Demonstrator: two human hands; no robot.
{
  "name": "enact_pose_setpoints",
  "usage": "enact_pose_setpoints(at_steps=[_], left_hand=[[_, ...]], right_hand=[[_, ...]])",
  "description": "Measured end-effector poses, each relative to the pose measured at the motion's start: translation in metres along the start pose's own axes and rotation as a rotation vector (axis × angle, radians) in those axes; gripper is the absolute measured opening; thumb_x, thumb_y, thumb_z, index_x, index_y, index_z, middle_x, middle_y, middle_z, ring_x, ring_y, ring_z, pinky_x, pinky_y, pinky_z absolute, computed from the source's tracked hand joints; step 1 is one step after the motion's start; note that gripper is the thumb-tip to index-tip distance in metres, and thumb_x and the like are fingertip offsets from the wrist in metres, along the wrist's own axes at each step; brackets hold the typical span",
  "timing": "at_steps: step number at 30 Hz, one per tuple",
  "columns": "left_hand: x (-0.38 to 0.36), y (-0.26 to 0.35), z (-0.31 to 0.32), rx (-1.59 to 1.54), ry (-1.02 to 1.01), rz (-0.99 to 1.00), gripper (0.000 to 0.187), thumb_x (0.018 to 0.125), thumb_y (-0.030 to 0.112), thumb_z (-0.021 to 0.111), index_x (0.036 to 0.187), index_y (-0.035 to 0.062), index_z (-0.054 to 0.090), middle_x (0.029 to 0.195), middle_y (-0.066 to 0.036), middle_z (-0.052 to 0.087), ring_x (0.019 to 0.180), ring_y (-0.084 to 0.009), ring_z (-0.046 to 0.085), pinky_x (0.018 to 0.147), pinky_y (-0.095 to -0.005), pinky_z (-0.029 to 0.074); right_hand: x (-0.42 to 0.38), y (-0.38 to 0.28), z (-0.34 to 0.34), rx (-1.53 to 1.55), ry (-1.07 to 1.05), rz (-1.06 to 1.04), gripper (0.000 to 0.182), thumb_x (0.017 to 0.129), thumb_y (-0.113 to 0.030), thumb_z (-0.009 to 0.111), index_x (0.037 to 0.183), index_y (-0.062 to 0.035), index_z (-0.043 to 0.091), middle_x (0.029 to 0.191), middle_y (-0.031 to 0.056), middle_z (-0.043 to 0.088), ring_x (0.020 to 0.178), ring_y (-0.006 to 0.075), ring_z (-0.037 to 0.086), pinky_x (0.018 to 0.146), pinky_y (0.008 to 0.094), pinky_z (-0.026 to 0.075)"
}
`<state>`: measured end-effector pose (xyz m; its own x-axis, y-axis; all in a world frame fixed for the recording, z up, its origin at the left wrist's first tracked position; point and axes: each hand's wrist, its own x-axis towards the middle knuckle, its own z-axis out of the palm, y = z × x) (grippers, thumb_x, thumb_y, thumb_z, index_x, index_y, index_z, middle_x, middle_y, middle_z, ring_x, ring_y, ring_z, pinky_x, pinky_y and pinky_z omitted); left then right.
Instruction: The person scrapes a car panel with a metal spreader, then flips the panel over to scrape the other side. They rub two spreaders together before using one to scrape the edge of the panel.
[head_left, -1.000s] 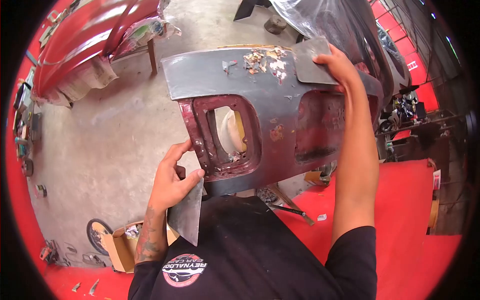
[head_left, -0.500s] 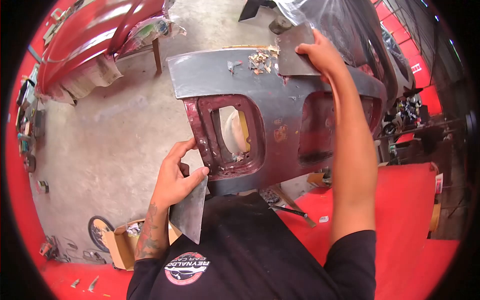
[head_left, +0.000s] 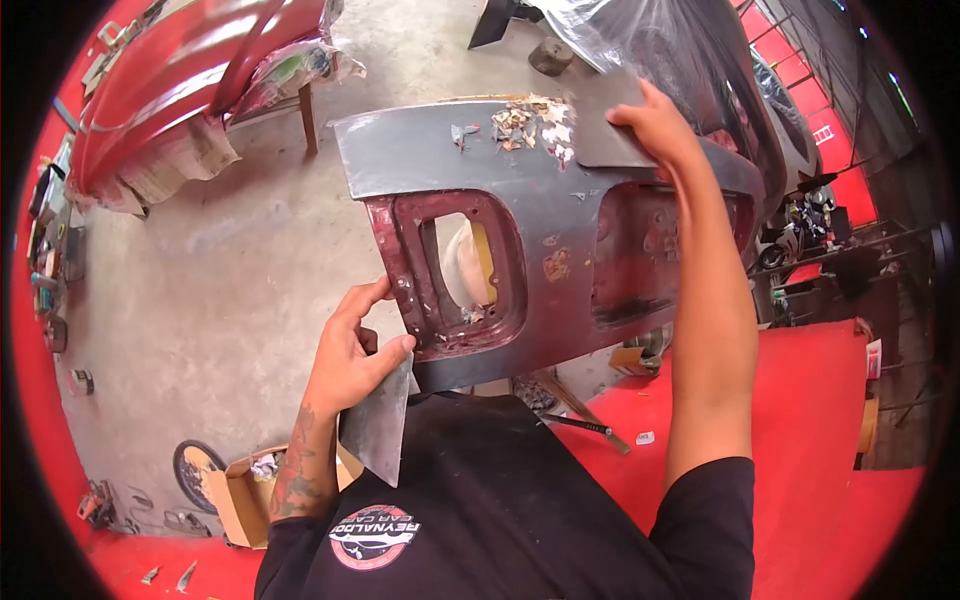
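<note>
A grey-primed trunk lid (head_left: 420,150) with maroon openings lies in front of me. Near its far edge, my right hand (head_left: 655,125) is closed on a flat rectangular metal spreader (head_left: 600,125), slightly blurred and held against the upper surface. Just left of that blade is a pile of loose paint flakes (head_left: 515,125), beside a patch of pale, chipped surface (head_left: 558,132). At the lid's near left corner, the fingers of my left hand (head_left: 345,350) touch the edge. A second thin metal plate (head_left: 380,435) is gripped there, hanging point down below the thumb.
A red car panel (head_left: 170,90) with masking paper rests on a stand at upper left. Beyond the lid is a plastic-covered car (head_left: 650,50). A cardboard box (head_left: 240,500) and a wheel (head_left: 195,470) are at lower left; a dark round block (head_left: 550,57) lies on the floor.
My right hand and its spreader have moved right, uncovering more of the chipped patch and flakes. My left hand stays at the corner with its plate.
</note>
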<state>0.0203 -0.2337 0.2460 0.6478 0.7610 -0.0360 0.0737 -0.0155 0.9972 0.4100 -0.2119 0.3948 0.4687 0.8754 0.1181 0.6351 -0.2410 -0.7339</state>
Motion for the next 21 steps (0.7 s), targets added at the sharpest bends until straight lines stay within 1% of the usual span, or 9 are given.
enact_pose_setpoints(at_steps=[2, 3, 6, 8, 11, 12, 14, 16, 21], left_hand=[[-0.002, -0.001, 0.002, 0.008, 0.022, 0.015, 0.065, 0.078, 0.012, 0.071, 0.136, -0.0022, 0.047, 0.125, -0.009, 0.052, 0.055, -0.0012, 0.045, 0.049, -0.0196, 0.036], [-0.003, -0.002, 0.002, 0.008, 0.025, 0.009, 0.065, 0.078, 0.012, 0.071, 0.136, -0.0022, 0.047, 0.125, -0.009, 0.052, 0.055, -0.0012, 0.045, 0.049, -0.0196, 0.036], [-0.001, 0.0, -0.001, 0.033, -0.01, 0.011, 0.065, 0.078, 0.012, 0.071, 0.137, -0.0025, 0.046, 0.125, -0.009, 0.052, 0.055, -0.0013, 0.045, 0.049, -0.0196, 0.037], [-0.001, 0.006, -0.003, 0.014, -0.016, -0.045, 0.068, 0.075, 0.01, 0.074, 0.136, -0.0025, 0.048, 0.122, -0.01, 0.055, 0.078, -0.006, 0.054, 0.056, -0.0208, 0.044], [-0.003, 0.001, -0.002, -0.01, -0.002, -0.014, 0.067, 0.075, 0.01, 0.074, 0.136, -0.002, 0.048, 0.122, -0.01, 0.055, 0.077, -0.0057, 0.054, 0.056, -0.0207, 0.043], [-0.003, -0.001, -0.002, -0.018, 0.012, -0.018, 0.067, 0.075, 0.01, 0.074, 0.136, -0.002, 0.048, 0.122, -0.01, 0.055, 0.077, -0.0057, 0.054, 0.056, -0.0207, 0.043], [-0.001, 0.0, 0.0, -0.012, 0.002, 0.006, 0.067, 0.078, 0.015, 0.072, 0.137, -0.0022, 0.047, 0.125, -0.008, 0.053, 0.055, -0.0015, 0.044, 0.049, -0.0203, 0.037], [-0.001, 0.001, -0.001, 0.0, -0.009, 0.0, 0.067, 0.078, 0.015, 0.072, 0.137, -0.0021, 0.047, 0.125, -0.008, 0.053, 0.055, -0.0015, 0.044, 0.049, -0.0202, 0.037], [-0.002, 0.002, -0.002, -0.018, 0.009, 0.006, 0.067, 0.078, 0.015, 0.072, 0.137, -0.0015, 0.047, 0.125, -0.007, 0.053, 0.055, -0.0015, 0.044, 0.05, -0.0197, 0.038]], right_hand=[[0.002, 0.015, -0.004, 0.291, -0.022, 0.125, 0.048, 0.075, -0.008, 0.064, 0.121, 0.0033, 0.054, 0.097, 0.012, 0.066, 0.076, 0.0177, 0.064, 0.07, 0.0305, 0.051], [0.014, 0.027, 0.005, 0.086, 0.061, 0.01, 0.047, 0.076, -0.009, 0.063, 0.12, 0.0039, 0.054, 0.097, 0.0122, 0.066, 0.076, 0.018, 0.064, 0.07, 0.0307, 0.051], [0.015, -0.006, 0.022, -0.141, 0.05, 0.097, 0.057, 0.073, -0.015, 0.065, 0.125, 0.0037, 0.05, 0.088, 0.015, 0.066, 0.071, 0.0209, 0.062, 0.061, 0.0326, 0.049], [0.018, 0.013, 0.01, -0.11, 0.012, 0.146, 0.059, 0.073, -0.018, 0.065, 0.127, 0.0028, 0.05, 0.087, 0.0142, 0.067, 0.071, 0.0203, 0.062, 0.062, 0.0339, 0.049], [0.002, 0.026, -0.009, 0.174, -0.018, 0.111, 0.053, 0.073, -0.013, 0.065, 0.122, 0.0021, 0.054, 0.091, 0.0124, 0.067, 0.074, 0.0193, 0.063, 0.065, 0.0338, 0.05], [0.005, 0.023, -0.003, 0.169, -0.032, 0.105, 0.053, 0.073, -0.013, 0.065, 0.122, 0.0021, 0.054, 0.091, 0.0124, 0.067, 0.074, 0.0193, 0.063, 0.065, 0.0338, 0.05], [0.002, 0.006, 0.017, 0.133, 0.05, 0.084, 0.053, 0.072, -0.012, 0.066, 0.121, 0.0022, 0.054, 0.097, 0.0145, 0.067, 0.079, 0.0199, 0.064, 0.068, 0.0343, 0.051], [-0.001, -0.034, 0.045, -0.185, 0.077, 0.114, 0.055, 0.07, -0.013, 0.066, 0.122, 0.0019, 0.053, 0.098, 0.0165, 0.066, 0.08, 0.0201, 0.064, 0.071, 0.0345, 0.051], [0.014, -0.005, 0.022, 0.037, -0.103, 0.046, 0.049, 0.072, -0.011, 0.066, 0.119, 0.0011, 0.056, 0.098, 0.0131, 0.067, 0.08, 0.0189, 0.064, 0.074, 0.0329, 0.051]])
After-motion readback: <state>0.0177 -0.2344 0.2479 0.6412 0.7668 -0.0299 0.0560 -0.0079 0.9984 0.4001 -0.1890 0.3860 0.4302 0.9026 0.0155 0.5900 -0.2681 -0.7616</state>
